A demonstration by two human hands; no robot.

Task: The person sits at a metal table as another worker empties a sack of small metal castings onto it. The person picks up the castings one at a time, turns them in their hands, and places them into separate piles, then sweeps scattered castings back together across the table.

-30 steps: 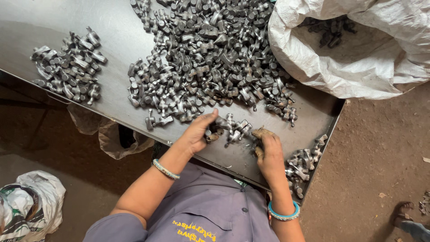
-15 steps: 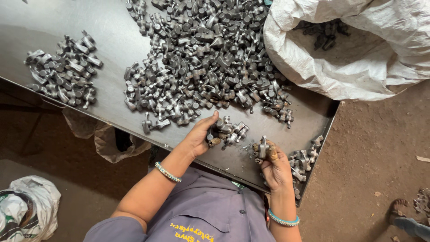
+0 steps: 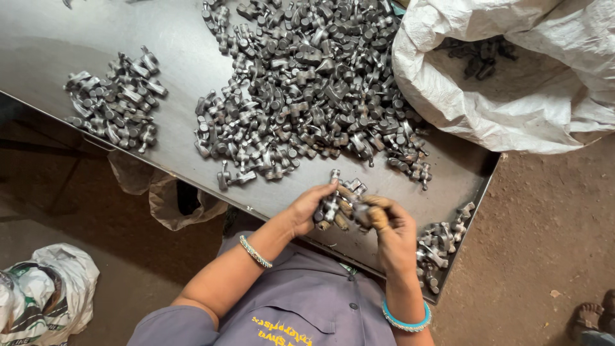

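a grey metal table point(image 3: 77, 38) slants across the view, its bare top dully reflecting soft light. below it lies brown packed-earth floor point(image 3: 544, 224) — dusty, shadowed at left — with a crumpled white sack point(image 3: 38, 288) in the corner

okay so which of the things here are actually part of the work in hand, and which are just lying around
In use: left hand and right hand holding metal parts; big pile; small pile; steel table.
Lying about: white sack; bag on floor.
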